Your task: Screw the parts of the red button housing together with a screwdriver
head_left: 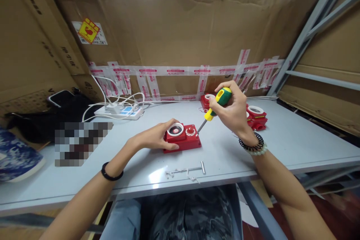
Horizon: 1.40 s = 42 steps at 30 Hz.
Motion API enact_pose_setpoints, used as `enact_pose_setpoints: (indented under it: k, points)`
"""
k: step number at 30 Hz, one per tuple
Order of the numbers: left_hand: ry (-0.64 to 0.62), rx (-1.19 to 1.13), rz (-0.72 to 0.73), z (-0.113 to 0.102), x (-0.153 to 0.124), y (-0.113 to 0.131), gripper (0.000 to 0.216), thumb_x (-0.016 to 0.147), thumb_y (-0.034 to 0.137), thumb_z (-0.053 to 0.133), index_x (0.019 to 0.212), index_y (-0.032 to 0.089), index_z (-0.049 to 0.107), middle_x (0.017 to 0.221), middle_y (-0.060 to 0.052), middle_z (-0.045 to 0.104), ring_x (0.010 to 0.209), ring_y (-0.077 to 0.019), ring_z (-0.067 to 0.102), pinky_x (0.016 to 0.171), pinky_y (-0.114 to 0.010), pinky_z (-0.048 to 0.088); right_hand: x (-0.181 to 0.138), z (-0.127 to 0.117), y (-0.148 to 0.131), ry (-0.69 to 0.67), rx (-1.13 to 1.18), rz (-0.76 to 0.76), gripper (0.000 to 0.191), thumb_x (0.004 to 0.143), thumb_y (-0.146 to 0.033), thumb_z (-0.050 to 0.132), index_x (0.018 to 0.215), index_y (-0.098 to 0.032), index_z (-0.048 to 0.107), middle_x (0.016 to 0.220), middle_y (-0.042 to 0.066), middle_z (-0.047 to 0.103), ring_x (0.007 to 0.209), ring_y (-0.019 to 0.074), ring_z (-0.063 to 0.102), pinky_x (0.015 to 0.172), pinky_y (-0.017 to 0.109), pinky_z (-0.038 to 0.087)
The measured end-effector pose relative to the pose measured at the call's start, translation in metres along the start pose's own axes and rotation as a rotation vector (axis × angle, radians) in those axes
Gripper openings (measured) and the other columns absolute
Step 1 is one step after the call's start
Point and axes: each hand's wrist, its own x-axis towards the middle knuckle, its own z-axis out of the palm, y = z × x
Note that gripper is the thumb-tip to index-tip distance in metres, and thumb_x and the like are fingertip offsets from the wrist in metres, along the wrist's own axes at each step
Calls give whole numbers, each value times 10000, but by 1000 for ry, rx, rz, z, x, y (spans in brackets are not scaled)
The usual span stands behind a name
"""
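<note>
Grey table (281, 146), unreadable red-printed tape (174, 70), left hand (154, 137) clasping red box (185, 141), right hand (233, 110) gripping screwdriver (218, 103)

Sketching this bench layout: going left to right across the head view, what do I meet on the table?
Blue patterned item, black bag, white power strip, left hand, red box, screwdriver, red housings.

left hand (156, 137) steadying red box (182, 138), right hand (233, 109) holding screwdriver (216, 105)

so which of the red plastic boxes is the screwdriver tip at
The front red plastic box, under the left hand; the green-and-yellow screwdriver points at its right end. The other red boxes sit behind the right hand.
</note>
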Motion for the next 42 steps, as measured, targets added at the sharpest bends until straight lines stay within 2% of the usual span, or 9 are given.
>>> enact_pose_setpoints:
  k: [11, 24, 28, 32, 36, 40, 42]
  points:
    - [-6, 14, -3, 0, 0, -1, 656, 713, 492, 688, 1247, 242, 399, 1158, -75, 619, 968, -261, 598, 804, -331, 453, 0, -1, -3, -46, -17, 24, 191, 718, -179, 630, 856, -215, 503, 678, -60, 460, 553, 75, 424, 482, 221, 383]
    - [6, 0, -4, 0, 0, 0, 670, 703, 504, 687, 1250, 239, 407, 1147, -77, 625, 962, -267, 602, 797, -335, 457, -5, 2, -1, -179, 32, 89, 201, 733, -207, 613, 891, -220, 489, 729, -43, 498, 548, 84, 491, 475, 223, 406]
    - [1, -2, 5, 0, 1, 0, 670, 705, 508, 686, 1251, 239, 406, 1152, -84, 621, 966, -272, 599, 806, -347, 458, -5, 1, -2, -177, -4, 58, 196, 730, -198, 613, 884, -219, 493, 744, -38, 513, 566, 84, 481, 485, 219, 402]
    - [4, -16, 10, 0, 0, 0, 658, 706, 494, 689, 1245, 238, 413, 1134, -77, 627, 947, -263, 599, 801, -343, 459, -6, 3, -5, -193, -50, 16, 178, 752, -226, 610, 884, -221, 491, 677, -55, 472, 534, 79, 431, 478, 220, 374]
    - [7, -13, 19, 1, 0, -1, 651, 713, 482, 686, 1248, 243, 402, 1136, -72, 622, 954, -260, 595, 810, -343, 456, -7, 4, -9, -238, -109, -63, 218, 783, -284, 602, 972, -227, 510, 666, -57, 475, 555, 91, 446, 545, 247, 404]
    - [6, -2, 24, 1, 1, -2, 639, 720, 482, 683, 1239, 234, 406, 1128, -78, 620, 954, -259, 592, 813, -344, 455, -6, 1, -11, -412, 136, -26, 312, 865, -241, 440, 1177, -239, 456, 893, -1, 591, 664, 105, 559, 602, 259, 481]
    - [-1, -4, 28, 1, 0, -2, 626, 725, 478, 682, 1232, 237, 406, 1122, -72, 619, 946, -254, 591, 806, -340, 457, -5, 1, -10, -465, 226, 18, 347, 877, -262, 451, 1223, -238, 438, 923, 11, 610, 671, 106, 590, 583, 247, 498]
